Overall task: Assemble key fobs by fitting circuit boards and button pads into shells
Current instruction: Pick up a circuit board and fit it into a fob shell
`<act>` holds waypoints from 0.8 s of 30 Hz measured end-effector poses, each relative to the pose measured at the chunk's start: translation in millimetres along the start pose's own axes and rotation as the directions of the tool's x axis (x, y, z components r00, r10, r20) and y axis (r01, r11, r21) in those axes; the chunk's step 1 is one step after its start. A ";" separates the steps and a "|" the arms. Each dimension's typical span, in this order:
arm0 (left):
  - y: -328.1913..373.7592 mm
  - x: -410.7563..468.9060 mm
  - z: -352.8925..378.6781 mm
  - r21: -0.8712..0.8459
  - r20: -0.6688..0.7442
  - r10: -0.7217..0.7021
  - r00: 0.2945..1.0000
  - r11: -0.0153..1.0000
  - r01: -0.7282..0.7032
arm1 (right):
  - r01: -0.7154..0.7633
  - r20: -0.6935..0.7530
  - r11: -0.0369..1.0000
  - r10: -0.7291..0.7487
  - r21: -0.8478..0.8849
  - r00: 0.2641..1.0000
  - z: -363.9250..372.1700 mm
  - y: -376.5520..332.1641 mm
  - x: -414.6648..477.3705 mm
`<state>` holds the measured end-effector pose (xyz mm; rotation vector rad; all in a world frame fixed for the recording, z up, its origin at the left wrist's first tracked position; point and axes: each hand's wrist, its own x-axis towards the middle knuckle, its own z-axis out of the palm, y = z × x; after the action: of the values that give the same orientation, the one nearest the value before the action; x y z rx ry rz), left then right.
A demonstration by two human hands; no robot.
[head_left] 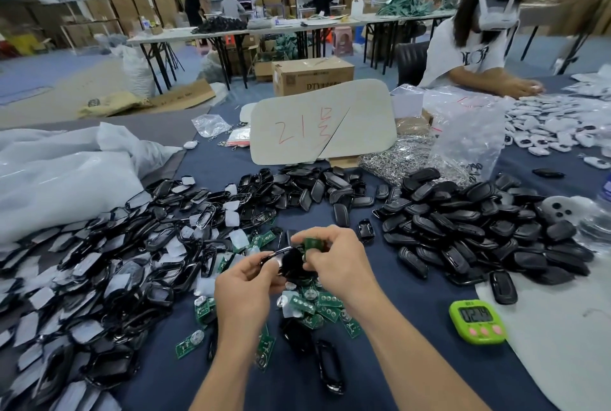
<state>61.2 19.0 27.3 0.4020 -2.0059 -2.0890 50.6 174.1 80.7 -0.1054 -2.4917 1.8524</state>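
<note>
Sprawling left heap (99, 278): black shell frames, many with pale film, on the blue table cloth (413, 338).
Left hand (244, 281): fingers curled round a black shell (291, 261), held above the cloth at centre.
Right hand (334, 261): thumb and fingers pinch a green circuit board (310, 243) just above the shell.
Loose boards (317, 306): scattered on the cloth beneath both hands.
Right heap (479, 228): black shell halves.
Timer (476, 321): green, right of the forearm.

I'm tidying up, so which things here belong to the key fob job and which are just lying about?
Job: shell in left hand, circuit board in right hand, loose boards, shell pile.
Lying about: green timer, cardboard sign, plastic bag.
</note>
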 end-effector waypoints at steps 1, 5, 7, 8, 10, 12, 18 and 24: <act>-1.5 -0.2 -1.3 -0.003 -0.004 -0.003 1.000 1.000 0.003 | -0.001 0.014 1.000 0.001 -0.002 1.000 1.9 1.5 -0.8; -4.8 -1.4 -5.6 -0.022 -0.023 -0.035 0.999 0.999 0.035 | -0.035 -0.002 0.999 0.035 -0.004 0.999 13.5 10.3 -5.7; -4.1 -2.2 -6.9 -0.017 -0.007 -0.045 0.999 0.999 0.045 | -0.068 -0.034 0.997 0.069 0.036 0.997 18.4 14.5 -8.8; -3.0 -2.7 -7.0 -0.011 0.007 -0.047 0.999 0.999 0.047 | -0.078 -0.041 0.996 0.079 0.046 0.996 19.7 15.9 -9.5; 0.8 -4.4 -6.1 0.000 0.034 -0.052 0.998 0.999 0.052 | -0.074 -0.042 0.995 0.077 0.060 0.996 19.5 16.6 -9.7; 6.1 -6.6 -5.7 -0.001 0.044 -0.060 0.997 0.998 0.060 | -0.073 -0.050 0.994 0.077 0.079 0.996 17.3 15.0 -8.0; 16.4 -7.3 -7.1 -0.031 0.054 -0.077 0.996 0.996 0.079 | -0.037 -0.080 0.991 0.047 0.128 0.996 12.8 10.9 -2.2; 20.3 0.8 -2.9 -0.074 0.137 -0.144 0.980 0.985 0.155 | -0.004 -0.087 0.989 0.017 0.147 0.996 13.5 7.4 7.1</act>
<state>60.9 15.1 47.5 0.4222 -2.0059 -2.3395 42.8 163.9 69.6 -0.1921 -2.2946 1.9816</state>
